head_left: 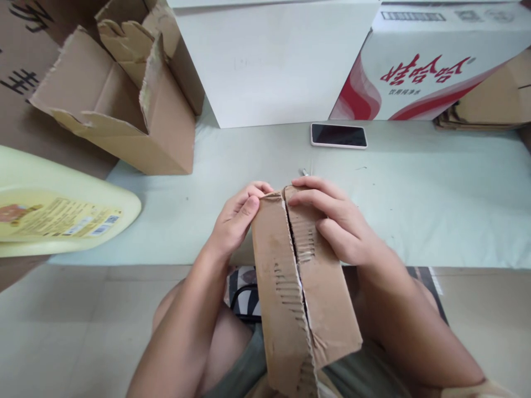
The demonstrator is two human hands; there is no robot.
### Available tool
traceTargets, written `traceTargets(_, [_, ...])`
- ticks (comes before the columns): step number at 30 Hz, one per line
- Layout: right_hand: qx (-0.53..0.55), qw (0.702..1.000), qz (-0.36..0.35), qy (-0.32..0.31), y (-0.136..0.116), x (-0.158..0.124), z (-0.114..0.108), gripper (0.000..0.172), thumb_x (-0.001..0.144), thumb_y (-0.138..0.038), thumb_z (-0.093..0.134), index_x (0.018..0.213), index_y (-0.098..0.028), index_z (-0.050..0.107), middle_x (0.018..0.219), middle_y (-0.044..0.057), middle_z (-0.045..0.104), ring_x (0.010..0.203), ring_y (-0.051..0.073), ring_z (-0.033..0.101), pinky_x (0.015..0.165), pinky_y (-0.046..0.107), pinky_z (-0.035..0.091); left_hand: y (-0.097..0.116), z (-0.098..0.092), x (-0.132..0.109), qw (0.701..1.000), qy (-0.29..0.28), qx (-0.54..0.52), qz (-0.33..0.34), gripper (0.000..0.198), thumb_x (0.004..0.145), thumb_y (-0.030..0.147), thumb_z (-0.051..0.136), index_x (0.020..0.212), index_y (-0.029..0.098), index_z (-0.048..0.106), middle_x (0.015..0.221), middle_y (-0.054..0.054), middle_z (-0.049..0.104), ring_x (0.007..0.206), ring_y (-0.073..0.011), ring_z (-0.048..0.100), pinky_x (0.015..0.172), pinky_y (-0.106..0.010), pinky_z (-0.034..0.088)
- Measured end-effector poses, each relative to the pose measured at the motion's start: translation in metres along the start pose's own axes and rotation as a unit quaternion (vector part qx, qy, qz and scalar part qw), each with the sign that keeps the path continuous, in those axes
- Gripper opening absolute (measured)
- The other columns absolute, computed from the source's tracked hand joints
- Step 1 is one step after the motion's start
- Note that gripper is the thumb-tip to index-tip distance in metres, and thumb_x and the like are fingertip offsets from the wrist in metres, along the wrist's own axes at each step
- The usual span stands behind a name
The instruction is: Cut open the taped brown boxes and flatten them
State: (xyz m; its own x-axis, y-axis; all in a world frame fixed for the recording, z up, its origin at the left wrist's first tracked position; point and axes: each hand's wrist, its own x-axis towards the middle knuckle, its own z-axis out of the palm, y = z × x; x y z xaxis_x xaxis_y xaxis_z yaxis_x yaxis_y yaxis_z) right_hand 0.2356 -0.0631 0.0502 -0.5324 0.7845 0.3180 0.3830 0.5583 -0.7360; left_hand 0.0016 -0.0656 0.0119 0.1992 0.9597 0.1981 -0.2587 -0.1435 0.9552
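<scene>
Gripping hands: our left hand (237,221) is narrowed on the long brown cardboard box (274,237), thumb at its far corner; our right hand (346,226) holds the same end, fingers spread on top, thumb out of sight.
Box: between our palms, running back from the fingertips over our lap.
Split seam: a dark gap parts the two top panels between our hands; we judge that even, gentle pressure from both sides would hold them level, with fingertips off the ragged edge.
Table edge: just under our wrists, so we should mind the overhang when turning the box.
Ahead: a small silvery piece (305,172) just beyond the right fingertips, then a black-screened phone with a pale rim (338,135); a plain white box (277,66) bounds our reach.
Left: a pale yellow plastic bottle (95,193) limits that elbow.
Right: the pale green cloth (431,204) offers us the widest room.
</scene>
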Motion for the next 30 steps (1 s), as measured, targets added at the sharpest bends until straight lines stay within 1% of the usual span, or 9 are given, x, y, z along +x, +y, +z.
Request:
traceTargets(7, [0.007,1.000,-0.001,-0.001,0.004,0.001,0.003,0.055,0.087,-0.021,0.043,0.136,-0.021,0.068,0.150,0.012,0.061,0.142,0.034,0.056,0.122,0.056,0.041,0.001,0.001,0.000,1.000,0.015,0.001,0.001,0.035,0.100,0.055,0.068,0.086,0.024,0.074,0.107,-0.003,0.068,0.102,-0.0169,0.064,0.094,-0.029,0.049])
traceTargets(11, [0.017,1.000,-0.006,0.005,0.006,0.001,0.006,0.060,0.085,-0.020,0.043,0.142,-0.022,0.063,0.150,0.011,0.061,0.141,0.033,0.056,0.122,0.056,0.042,0.001,0.001,0.000,1.000,0.019,0.011,0.001,0.037,0.100,0.056,0.068,0.084,0.023,0.073,0.107,-0.004,0.068,0.101,-0.0175,0.064,0.092,-0.029,0.049])
traceTargets(15, [0.038,0.999,-0.010,0.014,0.007,0.001,0.006,0.059,0.081,-0.018,0.043,0.136,-0.023,0.064,0.147,0.010,0.063,0.142,0.032,0.056,0.122,0.056,0.042,0.001,0.001,0.000,1.000,0.024,0.017,0.000,0.040,0.099,0.058,0.067,0.082,0.022,0.072,0.106,-0.005,0.068,0.100,-0.0184,0.064,0.092,-0.030,0.050])
traceTargets(19, [0.025,1.000,-0.004,-0.010,0.007,0.001,0.003,0.051,0.084,-0.019,0.045,0.127,-0.024,0.072,0.150,0.010,0.061,0.145,0.032,0.055,0.124,0.056,0.041,0.002,0.002,0.000,0.999,0.034,0.035,-0.006,0.044,0.097,0.062,0.067,0.081,0.022,0.070,0.106,-0.007,0.068,0.101,-0.0208,0.064,0.093,-0.033,0.052])
traceTargets(22, [0.015,1.000,-0.002,-0.016,0.008,0.001,0.002,0.050,0.085,-0.020,0.046,0.126,-0.025,0.074,0.152,0.009,0.060,0.145,0.033,0.056,0.124,0.056,0.041,0.002,0.002,0.001,0.998,0.043,0.049,-0.012,0.046,0.096,0.065,0.067,0.080,0.022,0.070,0.106,-0.008,0.068,0.101,-0.0228,0.064,0.093,-0.036,0.053])
traceTargets(24, [0.020,1.000,-0.003,-0.009,0.008,0.000,0.003,0.055,0.085,-0.021,0.045,0.134,-0.026,0.070,0.153,0.009,0.060,0.146,0.033,0.055,0.125,0.057,0.040,0.002,0.002,0.001,0.997,0.046,0.054,-0.013,0.047,0.095,0.067,0.068,0.080,0.022,0.069,0.106,-0.008,0.069,0.102,-0.0234,0.064,0.093,-0.037,0.054])
traceTargets(27, [0.048,0.999,-0.007,0.008,0.011,-0.003,0.007,0.062,0.091,-0.024,0.045,0.152,-0.028,0.055,0.159,0.008,0.057,0.152,0.031,0.049,0.129,0.057,0.037,0.003,0.005,-0.001,0.997,0.055,0.056,-0.015,0.048,0.094,0.067,0.069,0.078,0.021,0.069,0.105,-0.008,0.069,0.101,-0.0229,0.065,0.092,-0.036,0.054])
traceTargets(28, [0.061,0.998,-0.008,0.019,0.013,-0.005,0.008,0.060,0.095,-0.027,0.045,0.155,-0.029,0.052,0.161,0.007,0.055,0.154,0.030,0.046,0.131,0.056,0.035,0.003,0.005,-0.001,0.996,0.064,0.053,-0.017,0.048,0.093,0.067,0.070,0.077,0.021,0.068,0.105,-0.008,0.069,0.099,-0.0225,0.065,0.091,-0.035,0.055])
traceTargets(30, [0.096,0.994,0.008,0.054,0.020,-0.009,0.011,0.052,0.102,-0.035,0.047,0.154,-0.030,0.051,0.164,0.008,0.053,0.157,0.028,0.044,0.130,0.054,0.036,0.003,0.005,-0.002,0.994,0.102,0.037,-0.028,0.048,0.090,0.067,0.074,0.078,0.021,0.067,0.107,-0.007,0.070,0.098,-0.0220,0.065,0.090,-0.035,0.055])
